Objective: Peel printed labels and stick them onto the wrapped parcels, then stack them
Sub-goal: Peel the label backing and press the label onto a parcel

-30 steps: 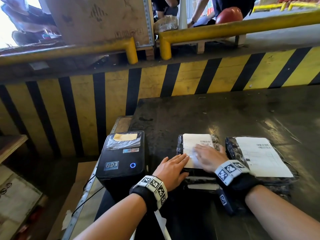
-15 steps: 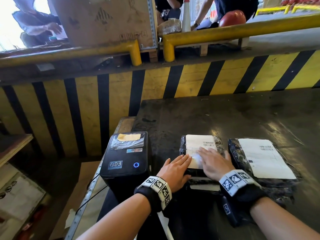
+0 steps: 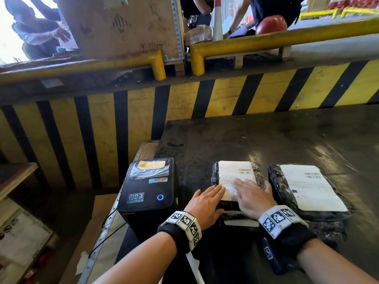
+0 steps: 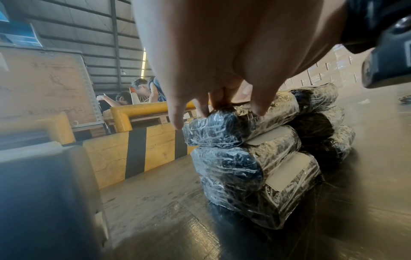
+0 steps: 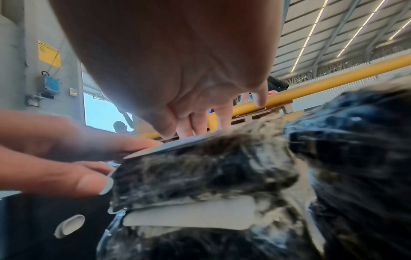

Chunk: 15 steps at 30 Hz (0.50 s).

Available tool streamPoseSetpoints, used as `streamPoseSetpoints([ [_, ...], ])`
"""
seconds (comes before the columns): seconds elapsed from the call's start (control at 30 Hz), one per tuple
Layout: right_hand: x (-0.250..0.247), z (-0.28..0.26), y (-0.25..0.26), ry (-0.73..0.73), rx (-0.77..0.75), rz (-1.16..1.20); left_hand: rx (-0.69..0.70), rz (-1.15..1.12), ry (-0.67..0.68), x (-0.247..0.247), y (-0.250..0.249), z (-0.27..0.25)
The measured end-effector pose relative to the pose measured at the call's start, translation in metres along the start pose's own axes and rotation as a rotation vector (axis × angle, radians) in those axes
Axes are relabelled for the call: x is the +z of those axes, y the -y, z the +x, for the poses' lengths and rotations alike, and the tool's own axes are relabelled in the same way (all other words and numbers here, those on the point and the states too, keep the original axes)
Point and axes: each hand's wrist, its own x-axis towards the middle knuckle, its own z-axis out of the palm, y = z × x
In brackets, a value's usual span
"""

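Note:
A stack of black parcels wrapped in clear film point(image 4: 249, 158) stands on the dark table point(image 3: 266, 136). On the top parcel point(image 3: 215, 177) lies a white printed label point(image 3: 235, 173). My left hand point(image 3: 207, 201) lies flat with straight fingers on the parcel's near left corner, fingertips point(image 4: 258, 109) touching the wrap. My right hand point(image 3: 252, 197) presses flat on the label's near part, its fingers point(image 5: 200, 123) spread over the sheet. To the right sits a second stack whose top parcel point(image 3: 274, 181) carries its own label point(image 3: 309, 185).
A black label printer point(image 3: 147, 187) with a blue-lit button stands at the table's left edge, its cable running down. A yellow-and-black striped barrier point(image 3: 205, 103) with yellow rails point(image 3: 276, 39) closes the far side. People and a large crate point(image 3: 123, 25) are behind it.
Both hands stay flat on the top parcel. My right hand has slid slightly across the label; the left has hardly shifted.

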Motion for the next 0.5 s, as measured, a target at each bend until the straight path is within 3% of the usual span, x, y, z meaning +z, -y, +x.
streamPoseSetpoints([
  [0.2, -0.013, -0.001, -0.020, 0.014, 0.097, -0.009, 0.010, -0.019, -0.026, 0.004, 0.004, -0.007],
  [0.37, -0.001, 0.003, 0.014, -0.044, -0.042, 0.012, 0.008, -0.011, -0.022, 0.002, 0.003, -0.006],
  [0.5, 0.009, -0.011, -0.001, -0.030, -0.038, 0.037, 0.008, 0.008, -0.004, 0.000, 0.003, -0.008],
])
